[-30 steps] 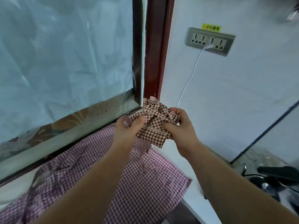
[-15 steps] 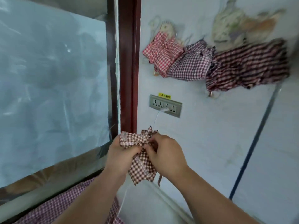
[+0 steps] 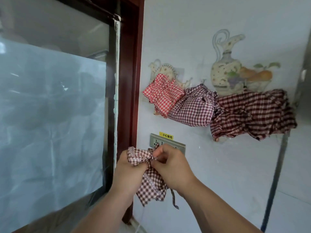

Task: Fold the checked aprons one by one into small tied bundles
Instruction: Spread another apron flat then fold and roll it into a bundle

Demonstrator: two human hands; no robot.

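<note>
A small brown-and-white checked apron bundle (image 3: 149, 185) is held up in front of the wall. My left hand (image 3: 128, 175) grips its upper left part, fingers curled into the cloth. My right hand (image 3: 171, 167) pinches the cloth at the bundle's top, where a knot of fabric sticks up. A thin strap end dangles below the right wrist. Three checked aprons hang bunched on the wall above: a red one (image 3: 162, 95), a purple one (image 3: 193, 108) and a dark maroon one (image 3: 252, 115).
A grey power socket strip (image 3: 168, 145) with a yellow label sits on the white wall just behind my hands. A dark red door frame (image 3: 131, 73) and a frosted glass pane (image 3: 50, 123) fill the left. A jug-and-fruit picture (image 3: 227, 68) decorates the wall.
The view has swung up from the counter to the wall, so the spread apron below dropped out of sight and the hanging aprons appeared. Both hands lifted the bundle with them.
</note>
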